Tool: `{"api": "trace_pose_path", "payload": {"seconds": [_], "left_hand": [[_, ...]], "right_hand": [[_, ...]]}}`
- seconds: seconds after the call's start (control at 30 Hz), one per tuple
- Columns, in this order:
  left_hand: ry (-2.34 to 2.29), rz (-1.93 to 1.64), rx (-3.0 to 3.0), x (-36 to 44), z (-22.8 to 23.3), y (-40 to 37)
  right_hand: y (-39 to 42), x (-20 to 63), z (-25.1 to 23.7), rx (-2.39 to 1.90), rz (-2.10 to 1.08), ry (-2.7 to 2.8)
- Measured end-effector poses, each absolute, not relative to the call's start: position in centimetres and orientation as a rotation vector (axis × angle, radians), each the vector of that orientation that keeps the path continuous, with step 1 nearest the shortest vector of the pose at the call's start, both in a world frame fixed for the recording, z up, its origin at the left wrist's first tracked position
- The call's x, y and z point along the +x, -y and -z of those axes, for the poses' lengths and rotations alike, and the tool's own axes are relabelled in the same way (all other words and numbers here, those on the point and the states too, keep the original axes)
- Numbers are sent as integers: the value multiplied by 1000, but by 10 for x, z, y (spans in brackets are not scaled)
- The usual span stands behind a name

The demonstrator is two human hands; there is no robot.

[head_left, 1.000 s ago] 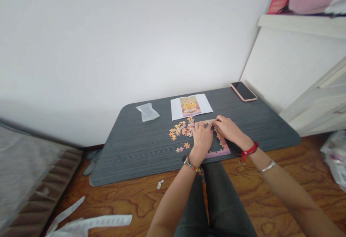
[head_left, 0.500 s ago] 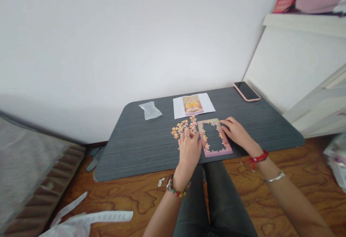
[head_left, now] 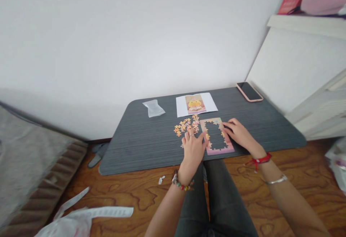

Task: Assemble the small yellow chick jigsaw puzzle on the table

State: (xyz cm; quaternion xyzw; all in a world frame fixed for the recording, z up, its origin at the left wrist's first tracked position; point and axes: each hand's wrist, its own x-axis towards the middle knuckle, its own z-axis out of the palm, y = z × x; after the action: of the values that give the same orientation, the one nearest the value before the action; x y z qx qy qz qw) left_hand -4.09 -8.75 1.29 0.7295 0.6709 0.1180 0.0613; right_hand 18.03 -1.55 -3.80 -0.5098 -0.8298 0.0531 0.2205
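A partly assembled jigsaw puzzle (head_left: 220, 151) lies flat on the dark table, its pink and yellow border joined around a hollow middle. My left hand (head_left: 193, 147) rests palm down at its left edge, thumb and index finger at the border and the other fingers spread by the loose pieces. Those puzzle pieces (head_left: 186, 124), orange and pink, lie in a heap just beyond that hand, which partly hides them. With fingers extended, my right hand (head_left: 239, 135) touches the puzzle's right edge. Behind the puzzle is a white sheet (head_left: 181, 108) with a printed picture of a yellow figure.
The grey table (head_left: 129, 139) stands against a white wall. On it are a crumpled clear bag (head_left: 154, 108) at the back left and a pink-cased phone (head_left: 249, 92) at the back right. A white cabinet (head_left: 300, 64) borders the right side. Paper strips (head_left: 110, 211) lie on the wooden floor.
My left hand has shifted slightly right, so its thumb and index finger now reach the puzzle's left border. My right hand stays at the right edge. The view has moved a little.
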Motion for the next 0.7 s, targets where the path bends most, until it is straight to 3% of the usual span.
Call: {"api": "trace_pose_path", "payload": {"seconds": [0.33,0.7], "left_hand": [[-2116,-520,2149,-78,-25,97],[-2225,-662,1980,-142,-6,106]], "right_hand": [[50,163,14,-1353,-155,2147],[104,58,7,-1283,-282,2324]]}}
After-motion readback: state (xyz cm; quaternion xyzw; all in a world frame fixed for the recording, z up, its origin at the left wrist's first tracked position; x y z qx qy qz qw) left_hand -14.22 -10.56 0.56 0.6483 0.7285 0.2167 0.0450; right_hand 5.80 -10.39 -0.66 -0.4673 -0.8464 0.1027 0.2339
